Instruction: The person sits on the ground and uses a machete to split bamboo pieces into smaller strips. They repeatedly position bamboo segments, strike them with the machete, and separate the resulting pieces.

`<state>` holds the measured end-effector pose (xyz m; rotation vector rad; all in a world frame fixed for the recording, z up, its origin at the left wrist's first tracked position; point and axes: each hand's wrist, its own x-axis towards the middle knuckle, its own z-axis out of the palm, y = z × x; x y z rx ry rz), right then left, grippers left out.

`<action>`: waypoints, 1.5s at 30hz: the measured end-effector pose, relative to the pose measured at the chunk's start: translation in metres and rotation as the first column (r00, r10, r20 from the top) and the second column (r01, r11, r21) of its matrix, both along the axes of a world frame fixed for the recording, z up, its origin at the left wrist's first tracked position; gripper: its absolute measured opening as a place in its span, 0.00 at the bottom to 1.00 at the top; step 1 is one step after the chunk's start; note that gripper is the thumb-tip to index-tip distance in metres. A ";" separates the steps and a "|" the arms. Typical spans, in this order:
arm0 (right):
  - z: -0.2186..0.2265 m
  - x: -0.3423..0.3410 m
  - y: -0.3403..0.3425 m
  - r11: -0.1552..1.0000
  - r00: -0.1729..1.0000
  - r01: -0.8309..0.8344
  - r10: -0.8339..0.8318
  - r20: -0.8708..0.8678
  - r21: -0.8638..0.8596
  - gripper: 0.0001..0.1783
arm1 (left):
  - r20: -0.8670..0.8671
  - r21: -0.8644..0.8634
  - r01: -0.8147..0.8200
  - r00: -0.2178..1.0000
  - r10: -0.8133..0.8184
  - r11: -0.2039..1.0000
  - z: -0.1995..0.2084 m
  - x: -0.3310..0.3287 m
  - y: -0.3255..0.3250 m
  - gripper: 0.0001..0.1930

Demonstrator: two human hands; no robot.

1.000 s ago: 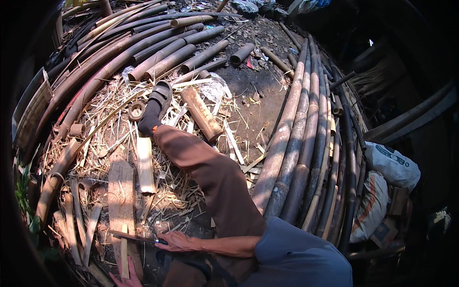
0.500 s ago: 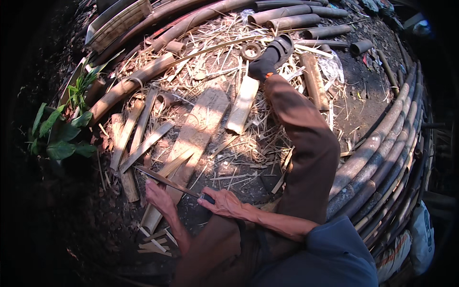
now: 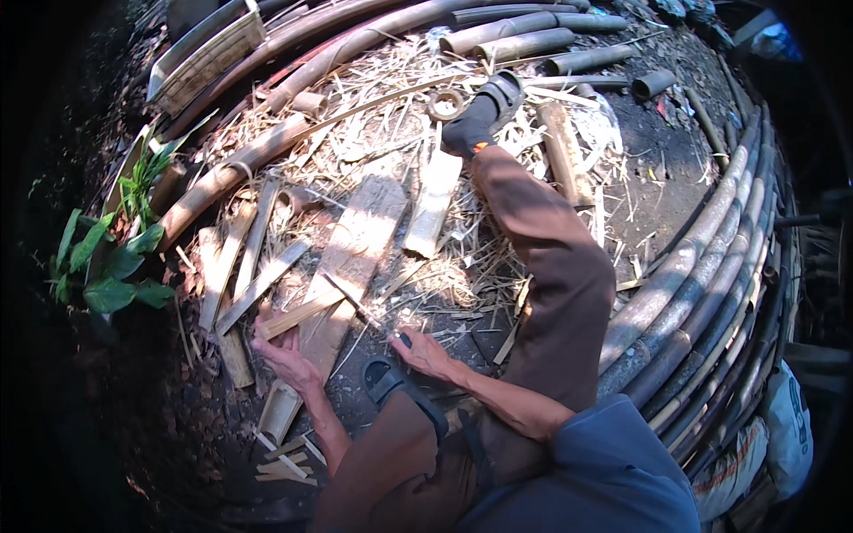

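Observation:
My left hand (image 3: 290, 362) is at the near end of a pale split bamboo strip (image 3: 306, 313), with its fingers closed around that end. The strip's far end rests over a long wooden plank (image 3: 355, 226) on the ground. To the right, my right hand (image 3: 425, 354) grips the dark handle of a knife (image 3: 357, 304). The blade points up and left, its tip over the plank near the strip's far end.
Split bamboo pieces (image 3: 252, 289) lie left of the plank, and a wider one (image 3: 434, 202) lies right of it. Bamboo poles (image 3: 689, 266) are stacked at right. Shavings (image 3: 458, 289) litter the ground. My sandalled foot (image 3: 391, 380) is near the right hand.
The blade has swung from pointing left beside my left hand to pointing forward over the plank. The strip now lies flatter, its near end in my left hand. My near sandal has come into view.

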<state>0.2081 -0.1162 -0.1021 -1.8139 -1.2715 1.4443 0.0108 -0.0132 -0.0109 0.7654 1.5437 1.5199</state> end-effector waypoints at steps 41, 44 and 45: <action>0.054 -0.032 0.002 0.961 0.957 -0.277 0.274 -0.094 -0.020 0.25 | -0.214 -0.268 0.027 0.973 -0.087 0.963 0.006 -0.042 -0.044 0.24; 0.045 -0.040 -0.003 0.947 0.947 -0.320 0.319 -0.028 -0.030 0.25 | -0.178 -0.285 -0.041 0.984 -0.011 0.958 0.012 -0.060 -0.040 0.23; 0.064 -0.040 -0.001 0.947 0.948 -0.319 0.319 -0.012 -0.040 0.24 | -0.222 -0.273 -0.017 0.974 -0.046 0.962 0.010 -0.058 -0.040 0.23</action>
